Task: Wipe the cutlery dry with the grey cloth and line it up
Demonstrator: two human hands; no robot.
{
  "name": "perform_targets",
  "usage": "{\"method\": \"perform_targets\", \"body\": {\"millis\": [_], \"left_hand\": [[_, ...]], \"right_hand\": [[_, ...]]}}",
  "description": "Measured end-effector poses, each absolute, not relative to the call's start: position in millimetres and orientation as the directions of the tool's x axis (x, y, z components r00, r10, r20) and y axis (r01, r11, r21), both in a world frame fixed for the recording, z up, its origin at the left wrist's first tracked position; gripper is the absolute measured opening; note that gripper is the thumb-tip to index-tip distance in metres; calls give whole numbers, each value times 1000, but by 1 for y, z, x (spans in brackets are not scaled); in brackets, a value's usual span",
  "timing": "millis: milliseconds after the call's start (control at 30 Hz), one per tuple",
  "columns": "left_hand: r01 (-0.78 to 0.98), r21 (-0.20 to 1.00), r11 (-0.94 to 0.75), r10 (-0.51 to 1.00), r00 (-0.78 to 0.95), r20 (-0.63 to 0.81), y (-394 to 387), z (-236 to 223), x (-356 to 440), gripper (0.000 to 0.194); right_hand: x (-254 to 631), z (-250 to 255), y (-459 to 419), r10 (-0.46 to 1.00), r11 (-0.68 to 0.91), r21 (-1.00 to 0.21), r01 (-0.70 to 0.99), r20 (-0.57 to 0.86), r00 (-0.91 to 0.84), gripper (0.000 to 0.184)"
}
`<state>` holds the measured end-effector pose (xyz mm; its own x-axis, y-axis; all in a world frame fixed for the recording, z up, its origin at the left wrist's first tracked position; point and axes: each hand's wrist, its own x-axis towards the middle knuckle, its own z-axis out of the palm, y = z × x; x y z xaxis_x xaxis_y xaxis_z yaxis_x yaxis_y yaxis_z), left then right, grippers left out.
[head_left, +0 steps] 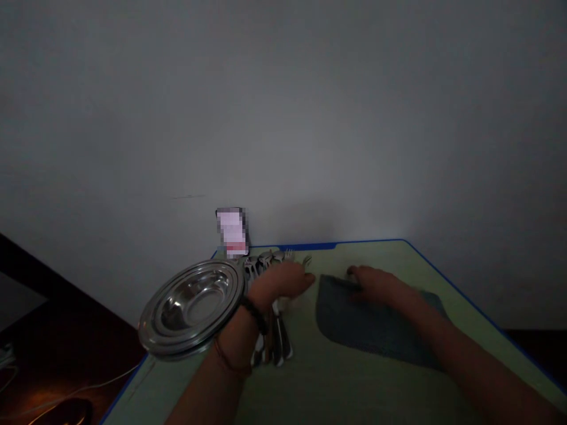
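Observation:
My left hand (286, 280) is over a row of cutlery (277, 342), its fingers closed and slightly blurred. Tines of a fork (307, 260) stick out just beyond those fingers; its handle is hidden. Spoon and fork heads show behind the wrist, and dark handles in front of it. My right hand (374, 284) is over the far left part of a grey-blue placemat (354, 324), fingers apart and partly blurred. The forearm covers much of the mat. Whether the fingertips touch the mat is unclear.
Stacked shiny metal plates and a bowl (199, 304) stand at the left edge of the pale green table (319, 378), which has a blue rim. A phone-like device (233, 232) with a blurred screen leans against the wall (310, 118). A white cable (101, 385) runs at the lower left.

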<state>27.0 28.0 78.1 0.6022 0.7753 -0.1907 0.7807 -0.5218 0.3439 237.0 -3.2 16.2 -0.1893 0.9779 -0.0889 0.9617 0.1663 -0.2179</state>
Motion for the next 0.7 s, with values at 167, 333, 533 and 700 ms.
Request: {"method": "perform_targets", "body": {"millis": [167, 333, 533, 700], "left_hand": [[699, 500, -511, 694, 679, -240, 24, 121, 15, 47], [571, 730, -377, 779, 622, -84, 8, 144, -1, 33], [493, 792, -361, 800, 600, -9, -7, 156, -6, 30], [614, 633, -471, 784, 620, -19, -11, 154, -5, 34]], "right_hand": [[256, 66, -5, 975, 131, -245, 961, -142, -170, 23], [262, 125, -3, 952, 232, -571, 787, 301, -62, 23], [237, 142, -6, 719, 486, -741, 463, 640, 271, 15], [226, 149, -16, 736, 508, -753, 419, 632, 243, 10]]}}
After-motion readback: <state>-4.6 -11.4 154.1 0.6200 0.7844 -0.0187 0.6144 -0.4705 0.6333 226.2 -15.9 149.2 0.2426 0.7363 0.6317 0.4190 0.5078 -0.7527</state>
